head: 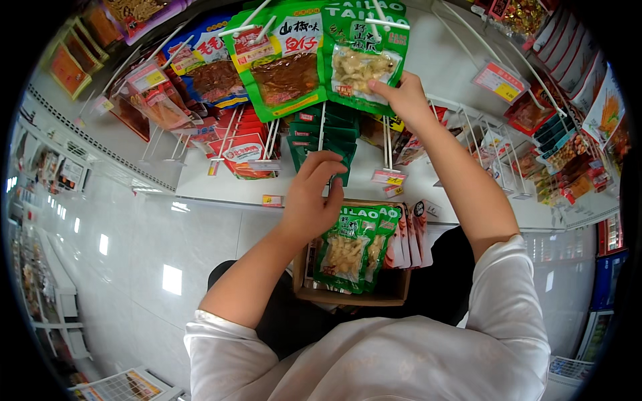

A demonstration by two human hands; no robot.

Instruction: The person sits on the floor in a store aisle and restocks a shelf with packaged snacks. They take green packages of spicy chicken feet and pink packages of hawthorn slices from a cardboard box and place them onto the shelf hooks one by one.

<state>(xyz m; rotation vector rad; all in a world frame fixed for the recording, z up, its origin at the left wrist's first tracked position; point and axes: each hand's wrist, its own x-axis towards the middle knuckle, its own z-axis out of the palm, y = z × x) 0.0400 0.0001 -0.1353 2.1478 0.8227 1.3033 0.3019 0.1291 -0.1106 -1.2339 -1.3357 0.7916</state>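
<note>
My right hand (407, 99) holds the lower right corner of a green snack packet (363, 70), its thumb across the front and its fingers hidden behind. The packet hangs by a white metal display hook (386, 24) and has a clear window showing pale food. My left hand (313, 195) is curled at the front end of a lower hook, over dark green packets (301, 145); the hand hides what its fingertips touch. Below it, a cardboard box (351, 299) in front of my body contains green packets (343, 250) like the hanging one and several pink-and-white packets (409, 238).
Left of the held packet hang a green packet with brown food (283, 75) and a blue packet (213, 70). Price tags (388, 177) stick out on hook ends. A white shelf edge (241, 198) runs behind the box. Tiled floor (130, 260) lies to the left.
</note>
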